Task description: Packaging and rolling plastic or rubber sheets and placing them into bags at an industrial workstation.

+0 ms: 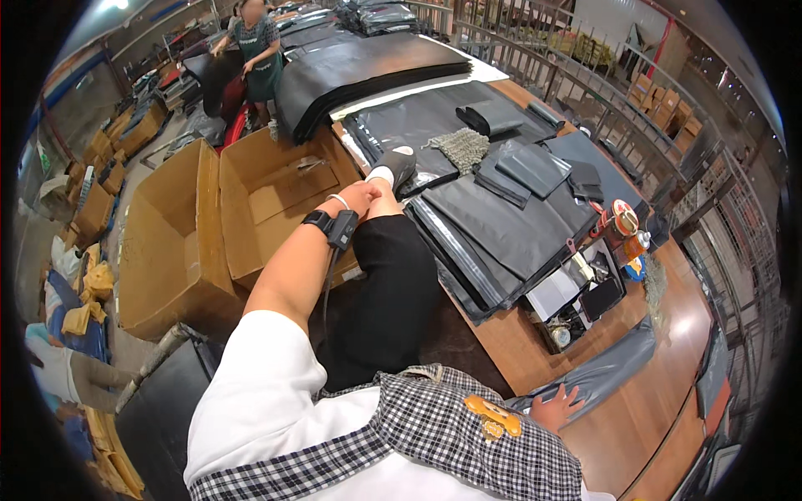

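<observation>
My left hand [361, 199], with a white band and a black device at the wrist, rests on my raised lower leg [386, 200], its fingers curled against the skin below the black trouser hem. Beyond it, my foot in a dark shoe [399, 167] is up beside the table edge. My right hand [555, 409] is open, fingers spread, at the near end of a folded grey plastic sheet [610, 367] on the wooden table [643, 434]. Nothing shows in its grasp. A stack of dark grey plastic bags [510, 242] lies between the two hands.
Two open cardboard boxes [167, 242] stand left of my leg. A tray of small items [576, 292] and a jar [623, 219] sit on the table. Knitted grey cloth [462, 149] and a thick black sheet stack [368, 71] lie farther back. Another person [256, 54] stands at far left.
</observation>
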Tool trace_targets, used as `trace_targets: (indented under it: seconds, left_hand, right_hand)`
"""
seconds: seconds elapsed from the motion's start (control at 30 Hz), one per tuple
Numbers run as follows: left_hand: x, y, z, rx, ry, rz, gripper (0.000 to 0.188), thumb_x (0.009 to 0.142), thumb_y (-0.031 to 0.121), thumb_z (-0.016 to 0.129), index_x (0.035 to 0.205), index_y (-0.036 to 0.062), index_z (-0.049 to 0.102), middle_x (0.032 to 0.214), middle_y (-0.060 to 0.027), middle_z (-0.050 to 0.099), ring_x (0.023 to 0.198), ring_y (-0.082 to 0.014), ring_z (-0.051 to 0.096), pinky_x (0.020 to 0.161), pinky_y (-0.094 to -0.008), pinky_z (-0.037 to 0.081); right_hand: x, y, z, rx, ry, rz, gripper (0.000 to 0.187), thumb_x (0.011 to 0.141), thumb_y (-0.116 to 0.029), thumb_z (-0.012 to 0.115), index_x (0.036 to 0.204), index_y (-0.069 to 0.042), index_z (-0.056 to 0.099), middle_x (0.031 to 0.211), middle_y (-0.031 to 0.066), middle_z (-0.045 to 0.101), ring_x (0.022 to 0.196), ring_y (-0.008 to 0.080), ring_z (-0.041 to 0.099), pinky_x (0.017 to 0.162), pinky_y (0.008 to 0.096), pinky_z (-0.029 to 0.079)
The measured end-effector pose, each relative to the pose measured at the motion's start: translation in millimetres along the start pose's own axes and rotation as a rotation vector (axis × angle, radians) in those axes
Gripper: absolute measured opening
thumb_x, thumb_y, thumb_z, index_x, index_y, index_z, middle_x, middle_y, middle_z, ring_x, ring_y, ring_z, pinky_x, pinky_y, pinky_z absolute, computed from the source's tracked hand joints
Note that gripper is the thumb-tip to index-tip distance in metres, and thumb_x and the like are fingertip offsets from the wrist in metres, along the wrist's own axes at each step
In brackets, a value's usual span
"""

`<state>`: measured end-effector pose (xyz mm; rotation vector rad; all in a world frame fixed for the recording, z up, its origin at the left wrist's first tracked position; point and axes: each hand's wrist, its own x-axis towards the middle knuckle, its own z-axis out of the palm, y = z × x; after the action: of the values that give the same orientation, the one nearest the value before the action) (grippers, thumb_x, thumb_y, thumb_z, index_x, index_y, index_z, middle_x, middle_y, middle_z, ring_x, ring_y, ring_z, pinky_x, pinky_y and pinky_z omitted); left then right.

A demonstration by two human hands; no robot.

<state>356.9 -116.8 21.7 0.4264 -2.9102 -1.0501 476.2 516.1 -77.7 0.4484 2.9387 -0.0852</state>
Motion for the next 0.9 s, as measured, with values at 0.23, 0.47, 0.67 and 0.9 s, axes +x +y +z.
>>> trace_targets:
  seconds: [0.23,0.47,0.67,0.9]
  left_hand:
    - [-13,29,-20,0.117,-0.019,-0.003,0.025,0.082,-0.002,0.052,0.1,0.0051,0.068,0.099,-0.0143,0.066,0.091,-0.0296,0.064,0.081,-0.0341,0.051]
    - [-2,13,-37,-0.142,-0.038,-0.124,0.027,0.081,-0.005,0.053,0.103,0.0026,0.067,0.099,-0.0075,0.069,0.092,-0.0167,0.064,0.079,-0.0304,0.051]
    - [13,10,-22,-0.102,-0.124,-0.17,0.032,0.084,-0.006,0.051,0.112,0.0064,0.063,0.097,-0.0071,0.068,0.088,-0.0173,0.064,0.078,-0.0306,0.051]
    - [-27,51,-45,0.013,-0.268,-0.072,0.031,0.081,-0.006,0.052,0.107,0.0069,0.063,0.084,-0.0031,0.063,0.075,-0.0138,0.058,0.069,-0.0295,0.049]
  right_hand:
    - [3,-23,-15,-0.053,-0.125,0.12,0.072,0.08,-0.029,0.069,0.143,-0.011,0.039,0.16,0.0104,0.008,0.145,0.0444,-0.002,0.1,0.0684,0.034]
    - [5,-24,-23,-0.022,-0.156,0.142,0.073,0.077,-0.023,0.074,0.141,-0.011,0.042,0.159,0.0083,0.01,0.147,0.0386,-0.002,0.101,0.0705,0.031]
    - [4,-25,-27,0.018,-0.189,0.162,0.076,0.076,-0.023,0.075,0.142,-0.011,0.04,0.16,0.0071,0.007,0.147,0.0378,-0.003,0.106,0.071,0.024]
    - [2,-25,-25,0.003,-0.161,0.157,0.076,0.075,-0.022,0.075,0.142,-0.011,0.04,0.159,0.0085,0.01,0.147,0.0384,-0.001,0.105,0.069,0.027]
